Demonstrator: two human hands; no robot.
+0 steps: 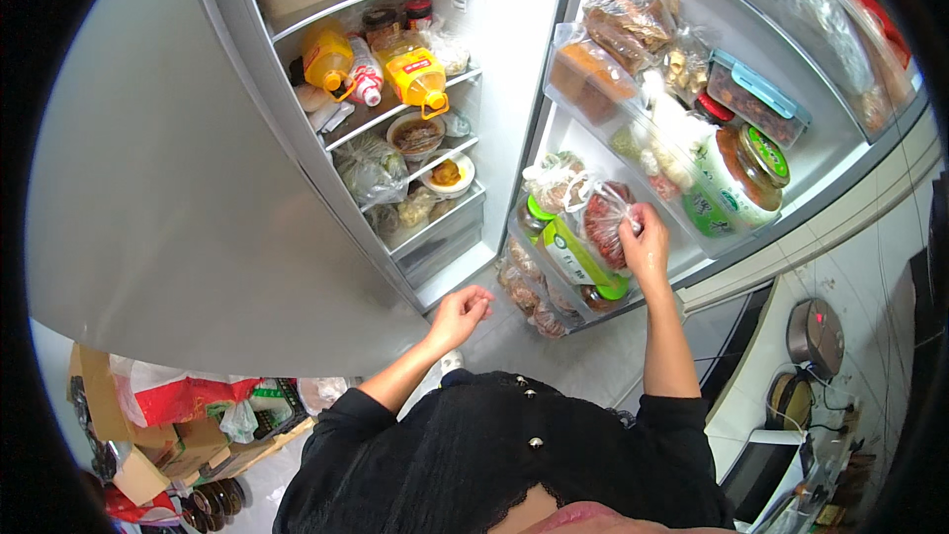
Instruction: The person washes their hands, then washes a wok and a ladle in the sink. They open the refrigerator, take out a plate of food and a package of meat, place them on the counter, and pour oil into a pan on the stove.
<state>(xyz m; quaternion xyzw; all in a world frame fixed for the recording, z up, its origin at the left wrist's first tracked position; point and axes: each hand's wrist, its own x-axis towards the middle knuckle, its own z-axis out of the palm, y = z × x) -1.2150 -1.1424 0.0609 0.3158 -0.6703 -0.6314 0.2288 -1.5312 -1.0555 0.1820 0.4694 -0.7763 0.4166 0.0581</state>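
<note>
My right hand (646,241) grips the gathered neck of a clear plastic bag of dark red food (604,222) at the lower bin of the refrigerator door (552,107). Beside that bag sit a white knotted plastic bag (556,182), a jar with a green lid (535,216) and a green-labelled package (574,256). Another green-lidded jar (604,295) is just below the hand. My left hand (460,317) hangs in front of the open refrigerator, fingers loosely curled, with nothing visible in it. Whether the red bag rests on the bin's contents, I cannot tell.
Inside, shelves hold yellow oil bottles (415,78), a bowl of brown food (417,135) and a white plate (468,172). The upper door bin carries a large jar (745,170) and a blue-lidded container (760,98). Cardboard boxes (189,449) stand lower left; a counter (749,393) runs at right.
</note>
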